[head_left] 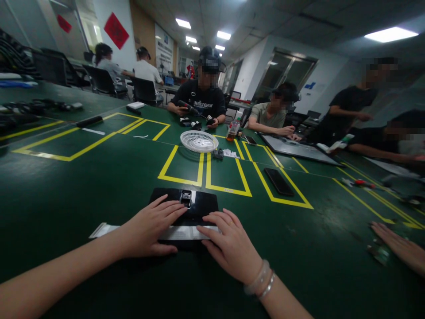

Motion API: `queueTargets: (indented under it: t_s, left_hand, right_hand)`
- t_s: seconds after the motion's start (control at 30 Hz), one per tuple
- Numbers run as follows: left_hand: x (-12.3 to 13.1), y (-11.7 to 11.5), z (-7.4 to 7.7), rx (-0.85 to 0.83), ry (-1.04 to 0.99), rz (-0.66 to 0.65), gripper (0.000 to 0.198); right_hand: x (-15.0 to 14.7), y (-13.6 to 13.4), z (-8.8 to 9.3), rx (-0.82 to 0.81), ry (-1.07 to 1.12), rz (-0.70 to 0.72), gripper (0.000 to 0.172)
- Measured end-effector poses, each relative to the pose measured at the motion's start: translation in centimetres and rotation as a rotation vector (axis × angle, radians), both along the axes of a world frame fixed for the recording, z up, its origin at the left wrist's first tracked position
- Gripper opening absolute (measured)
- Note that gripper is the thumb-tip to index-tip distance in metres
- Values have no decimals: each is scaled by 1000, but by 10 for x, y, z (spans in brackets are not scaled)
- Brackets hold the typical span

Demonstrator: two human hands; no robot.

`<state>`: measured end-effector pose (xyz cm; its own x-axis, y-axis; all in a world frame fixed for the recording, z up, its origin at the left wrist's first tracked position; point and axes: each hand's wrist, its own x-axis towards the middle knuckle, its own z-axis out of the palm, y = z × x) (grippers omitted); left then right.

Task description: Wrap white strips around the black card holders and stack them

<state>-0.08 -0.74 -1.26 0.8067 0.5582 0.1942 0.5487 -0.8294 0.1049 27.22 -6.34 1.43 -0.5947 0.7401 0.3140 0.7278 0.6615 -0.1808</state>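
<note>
A flat black panel (199, 201) with a small square bracket (186, 197) at its middle lies on the green table (99, 186) right in front of me. A long silvery strip (106, 229) runs along its near edge. My left hand (151, 228) lies flat, fingers spread, over the panel's left part and the strip. My right hand (229, 243) rests on the panel's right near edge with fingers stretched out, pressing on the strip. A bracelet sits on my right wrist.
Yellow tape boxes mark the table. A white fan grille (198, 141), a black phone (278, 181), a bottle (233, 130) and small parts lie farther off. Several people sit at the far side. Another person's hand (398, 246) rests at the right edge.
</note>
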Motion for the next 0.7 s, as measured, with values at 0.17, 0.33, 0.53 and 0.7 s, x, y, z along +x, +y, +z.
queueTargets:
  t_s: [0.17,0.33,0.53,0.7]
  left_hand:
    - [-6,3,14,-53,-28,11,81]
    - [-38,23,31,-15,-63,168,74]
    - [-102,64,31,76,-114,507,62]
    - [-168,85,22,78,-49,810,79]
  right_hand:
    - [0,-1,2,92,32,10,31]
    - [2,-1,2,112,58,27,31]
    - [3,0,-1,11,-1,64,28]
    - [2,0,-1,-16,-16,70,26]
